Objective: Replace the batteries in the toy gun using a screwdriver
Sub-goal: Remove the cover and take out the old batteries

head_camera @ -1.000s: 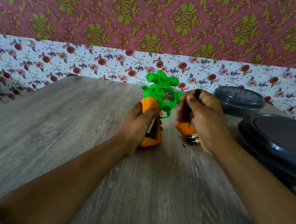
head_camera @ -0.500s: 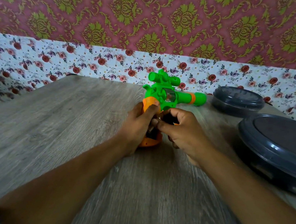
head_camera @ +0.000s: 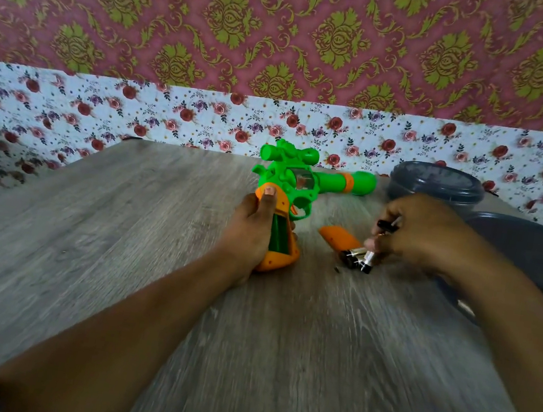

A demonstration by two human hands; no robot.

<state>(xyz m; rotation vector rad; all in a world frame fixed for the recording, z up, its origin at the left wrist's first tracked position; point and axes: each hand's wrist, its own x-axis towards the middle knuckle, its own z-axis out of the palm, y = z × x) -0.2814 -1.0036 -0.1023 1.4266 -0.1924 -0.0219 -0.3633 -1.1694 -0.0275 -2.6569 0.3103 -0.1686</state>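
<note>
The green toy gun (head_camera: 304,180) lies on the wooden table (head_camera: 152,259), barrel pointing right. My left hand (head_camera: 251,231) grips its orange handle (head_camera: 275,258), thumb on top. The battery compartment is open and shows only green inside. The orange cover (head_camera: 336,237) lies to the right of the handle. Just beyond it sit a few dark batteries (head_camera: 358,260), and my right hand (head_camera: 422,232) has its blurred fingertips at them. The same hand holds a thin dark screwdriver (head_camera: 388,224). A tiny screw (head_camera: 336,269) lies in front of the batteries.
Two dark grey lidded containers stand at the right: a small round one (head_camera: 436,186) at the back and a large one (head_camera: 540,255) under my right forearm. A floral wall runs along the table's far edge.
My right hand has pulled away from the gun's handle and moved right to the batteries beside the cover. The compartment, which held a battery a second ago, now shows only green.
</note>
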